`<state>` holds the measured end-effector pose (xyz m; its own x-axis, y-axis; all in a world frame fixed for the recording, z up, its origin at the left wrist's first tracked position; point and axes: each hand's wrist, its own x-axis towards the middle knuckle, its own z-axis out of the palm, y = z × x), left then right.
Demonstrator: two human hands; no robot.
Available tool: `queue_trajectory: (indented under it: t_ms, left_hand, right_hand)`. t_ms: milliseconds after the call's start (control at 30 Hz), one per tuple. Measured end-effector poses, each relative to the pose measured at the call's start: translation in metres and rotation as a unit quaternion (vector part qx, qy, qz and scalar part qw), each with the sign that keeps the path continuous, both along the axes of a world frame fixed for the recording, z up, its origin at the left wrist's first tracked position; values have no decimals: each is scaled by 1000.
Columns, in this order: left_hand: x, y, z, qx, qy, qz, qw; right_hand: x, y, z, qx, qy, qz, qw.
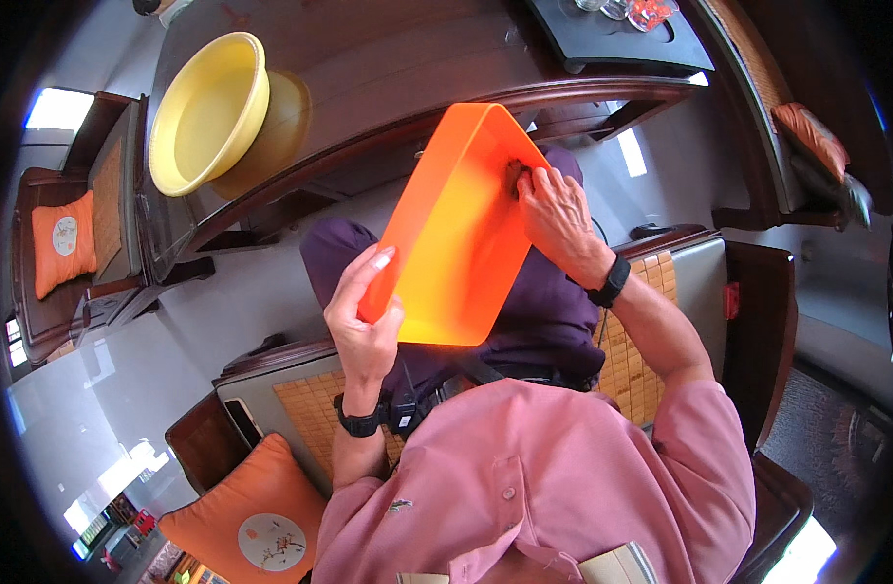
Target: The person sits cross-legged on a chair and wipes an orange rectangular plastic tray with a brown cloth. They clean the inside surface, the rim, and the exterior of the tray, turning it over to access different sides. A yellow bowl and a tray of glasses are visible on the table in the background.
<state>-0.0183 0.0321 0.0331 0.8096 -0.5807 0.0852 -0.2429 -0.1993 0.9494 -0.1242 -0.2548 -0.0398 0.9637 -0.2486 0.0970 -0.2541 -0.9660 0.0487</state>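
Note:
An orange open-topped box (446,270), likely plastic, is held tilted above my lap, its opening turned toward me. At its lower left end, my left hand (365,321) grips the wall, thumb on the near edge and fingers along the outer side. My right hand (560,219) reaches over the right wall with bent fingers. A small dark scrap (516,177), perhaps a cloth or scouring pad, is pinched in those fingertips against the box's inner surface. Most of that scrap is hidden by the fingers.
A yellow basin (211,117) stands on the dark wooden table (388,58) ahead. Farther right is a black tray (622,47) with glassware. Beside me on the bench lie an orange cushion (224,504) and a phone (243,420). The table's front edge runs just beyond my knees.

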Motion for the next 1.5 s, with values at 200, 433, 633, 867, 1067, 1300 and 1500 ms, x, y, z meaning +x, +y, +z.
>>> queue_trajectory:
  t_ms: [200,433,633,867,1067,1300,1500]
  left_hand:
    - [-9,-25,6,22,-48,-61,997]
    - [-13,-36,-10,38,-50,-63,996]
    - [7,-27,-20,-8,28,-3,1000]
    - [69,-35,-9,-154,106,105,977]
    - [98,-43,-2,-226,150,133,953]
    - [86,-32,6,-162,86,79,980]
    - [82,-20,21,-121,44,-12,992]
  right_hand:
    - [-14,-12,-27,130,39,-52,989]
    - [-45,17,-4,447,146,62,880]
    - [-35,-10,50,395,-145,-82,903]
    - [-23,-19,65,489,-285,-163,808]
    - [-1,-12,64,516,-340,-98,780]
    - [20,-46,45,456,-405,-85,788]
    - [47,-43,34,641,-414,-156,627]
